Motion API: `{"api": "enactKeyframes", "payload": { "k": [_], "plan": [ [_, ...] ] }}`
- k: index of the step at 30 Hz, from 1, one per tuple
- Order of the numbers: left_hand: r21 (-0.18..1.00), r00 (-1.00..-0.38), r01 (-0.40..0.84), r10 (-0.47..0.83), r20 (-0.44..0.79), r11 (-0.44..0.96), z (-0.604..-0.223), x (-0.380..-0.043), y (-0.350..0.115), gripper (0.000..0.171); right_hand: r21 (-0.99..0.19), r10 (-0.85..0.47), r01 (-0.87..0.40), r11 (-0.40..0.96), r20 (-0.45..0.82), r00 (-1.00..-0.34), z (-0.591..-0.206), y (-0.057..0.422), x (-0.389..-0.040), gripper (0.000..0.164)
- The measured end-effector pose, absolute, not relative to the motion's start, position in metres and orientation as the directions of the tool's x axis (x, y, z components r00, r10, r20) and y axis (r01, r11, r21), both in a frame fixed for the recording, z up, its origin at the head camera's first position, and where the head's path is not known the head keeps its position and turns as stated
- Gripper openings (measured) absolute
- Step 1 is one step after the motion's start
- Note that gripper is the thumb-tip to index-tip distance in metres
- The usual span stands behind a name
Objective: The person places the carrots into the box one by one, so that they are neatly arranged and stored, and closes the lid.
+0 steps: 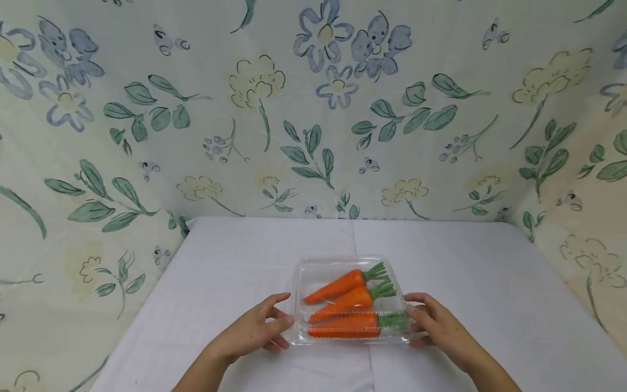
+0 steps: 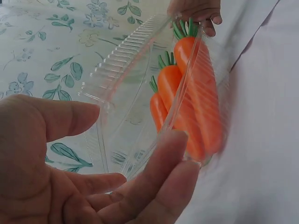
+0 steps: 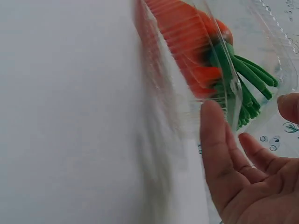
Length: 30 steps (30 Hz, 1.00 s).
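A clear plastic clamshell box (image 1: 343,261) lies on the white cloth with three orange carrots inside, their green tops toward the right: a back carrot (image 1: 338,286), a middle carrot (image 1: 345,304) and a front carrot (image 1: 345,326). In the left wrist view the lid (image 2: 126,60) stands apart from the base at its near end. My left hand (image 1: 257,329) is at the box's left end, thumb and fingers spread, fingertips right at the rim. At the right end, my right hand (image 1: 441,329) has its fingers loosely extended, one fingertip against the box corner in the right wrist view.
A white cloth (image 1: 245,256) with a seam down its middle covers the table. Floral curtains (image 1: 313,136) hang behind it and along both sides.
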State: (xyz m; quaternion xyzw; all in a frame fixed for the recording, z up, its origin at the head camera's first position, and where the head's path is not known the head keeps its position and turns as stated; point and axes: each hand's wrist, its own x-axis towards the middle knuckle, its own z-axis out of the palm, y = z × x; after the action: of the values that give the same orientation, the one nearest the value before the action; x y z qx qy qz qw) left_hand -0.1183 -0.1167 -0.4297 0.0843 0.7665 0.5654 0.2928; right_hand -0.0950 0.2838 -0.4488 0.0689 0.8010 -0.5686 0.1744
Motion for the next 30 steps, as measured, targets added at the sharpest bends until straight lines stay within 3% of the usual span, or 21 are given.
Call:
{"api": "enactKeyframes", "payload": {
  "k": [5,13,22,30],
  "plan": [
    [0.926,-0.810,-0.225,0.469,-0.351,0.303,-0.436,-0.108,-0.115,0.075,-0.883,0.075,0.338,0.327,-0.332,-0.940,-0.462,0.277,-0.080,0.056],
    [0.963,-0.911,-0.196,0.329,-0.250,0.186,-0.449,-0.114,-0.094,0.070,-0.914,0.290,0.299,0.275,-0.217,-0.932,-0.464,0.257,-0.085,0.058],
    [0.971,-0.970,-0.226,0.113,-0.217,-0.079,-0.464,-0.138,-0.061,0.059,-0.934,0.294,0.200,0.295,-0.110,-0.949,-0.467,0.232,-0.110,0.049],
    [0.928,-0.969,-0.247,0.040,-0.245,-0.278,-0.477,-0.155,-0.040,0.061,-0.974,0.290,0.224,0.031,-0.205,-0.935,-0.470,0.216,-0.132,0.051]
  ]
}}
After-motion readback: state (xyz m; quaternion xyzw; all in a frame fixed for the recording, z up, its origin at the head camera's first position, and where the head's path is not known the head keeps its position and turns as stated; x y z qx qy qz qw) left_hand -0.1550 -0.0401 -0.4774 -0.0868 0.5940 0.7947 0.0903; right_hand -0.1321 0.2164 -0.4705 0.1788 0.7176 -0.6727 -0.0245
